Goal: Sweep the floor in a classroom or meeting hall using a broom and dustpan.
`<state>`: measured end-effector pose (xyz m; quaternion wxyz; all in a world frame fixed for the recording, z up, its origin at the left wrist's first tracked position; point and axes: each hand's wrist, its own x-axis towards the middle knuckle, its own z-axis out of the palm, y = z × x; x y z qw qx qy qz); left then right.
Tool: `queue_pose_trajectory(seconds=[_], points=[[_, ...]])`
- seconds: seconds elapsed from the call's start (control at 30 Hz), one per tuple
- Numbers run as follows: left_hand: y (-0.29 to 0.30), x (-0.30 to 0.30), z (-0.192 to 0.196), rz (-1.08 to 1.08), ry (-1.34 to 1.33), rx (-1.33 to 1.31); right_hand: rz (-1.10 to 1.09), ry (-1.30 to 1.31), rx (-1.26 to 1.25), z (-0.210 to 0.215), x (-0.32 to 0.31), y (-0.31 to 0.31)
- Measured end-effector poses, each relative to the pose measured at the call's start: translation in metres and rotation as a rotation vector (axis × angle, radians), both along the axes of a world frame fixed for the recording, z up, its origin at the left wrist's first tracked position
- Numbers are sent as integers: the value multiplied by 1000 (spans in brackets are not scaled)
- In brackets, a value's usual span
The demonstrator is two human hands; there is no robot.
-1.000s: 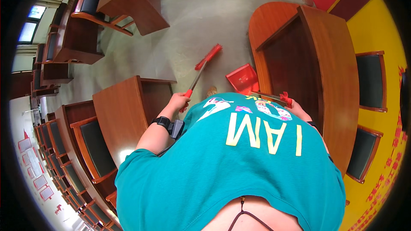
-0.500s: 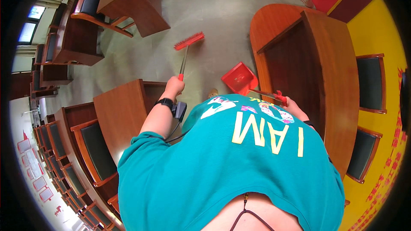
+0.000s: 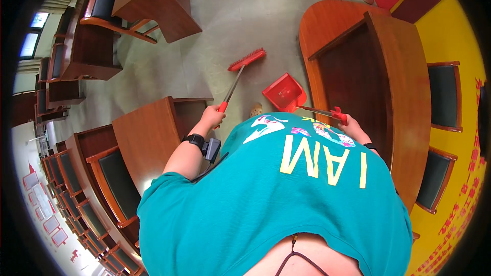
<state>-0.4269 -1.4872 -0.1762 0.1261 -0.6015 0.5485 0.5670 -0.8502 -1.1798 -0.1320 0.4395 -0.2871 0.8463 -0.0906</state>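
My left hand is wrapped round the red grip of a broom with a metal stick. The red bristled broom head is out ahead over the grey floor, tilted, up and left of the dustpan. In my right hand is the red handle of a long-handled dustpan. Its red scoop lies close to the curved desk's edge, with its open side turned toward the broom. The lower part of the dustpan is partly hidden by my teal shirt.
A curved wooden desk stands on the right, with dark-backed chairs behind it by a yellow wall. On the left are a wooden desk and rows of chairs. Another desk stands at the far left. My shoe shows beside the dustpan.
The broom head has swung to the right and a little nearer, toward the dustpan. My left hand has shifted slightly right and down; the dustpan has barely moved.
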Motion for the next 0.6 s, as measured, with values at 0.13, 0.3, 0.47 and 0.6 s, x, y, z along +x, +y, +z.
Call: queue_pose_trajectory(seconds=[0.13,0.3,0.47,0.6], points=[[-1,8,9,152,70,80,-10,36,-96,-4,-5,-6],[-18,5,7,210,73,3,-29,19,-74,21,2,-45],[-52,-2,-10,107,-8,-222,-2,51,-92,14,-3,-54],[-79,-11,-13,165,-3,-222,-7,54,-63,14,3,-63]])
